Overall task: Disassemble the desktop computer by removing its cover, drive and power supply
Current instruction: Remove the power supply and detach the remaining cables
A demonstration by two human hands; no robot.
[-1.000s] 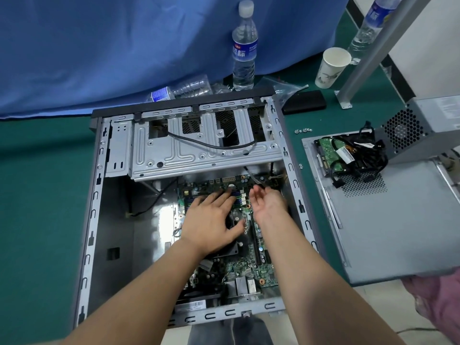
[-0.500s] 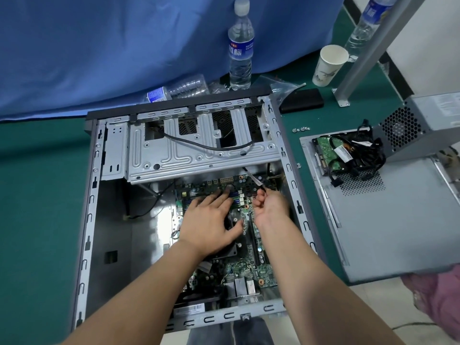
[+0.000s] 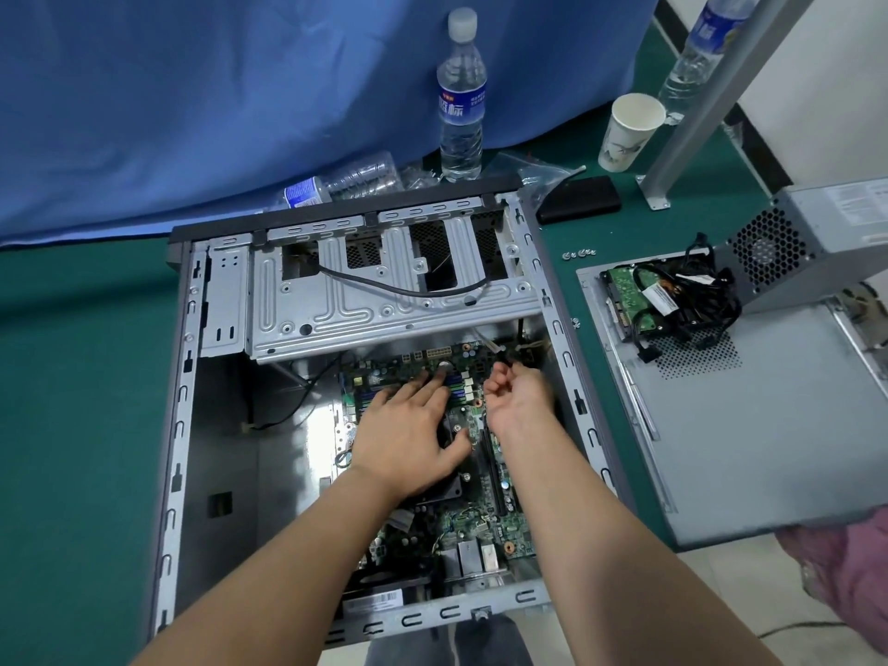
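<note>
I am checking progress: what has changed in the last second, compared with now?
The right hand curled its open fingers and now pinches a black cable connector at the case's right side. The left hand stayed flat on the motherboard.

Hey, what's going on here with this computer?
A person is taking apart a desktop computer case lying open on the green table. The left hand rests flat on the motherboard, while the right hand pinches a small cable connector by the case's right wall. The side cover, drive and power supply already sit off to the right.
</note>
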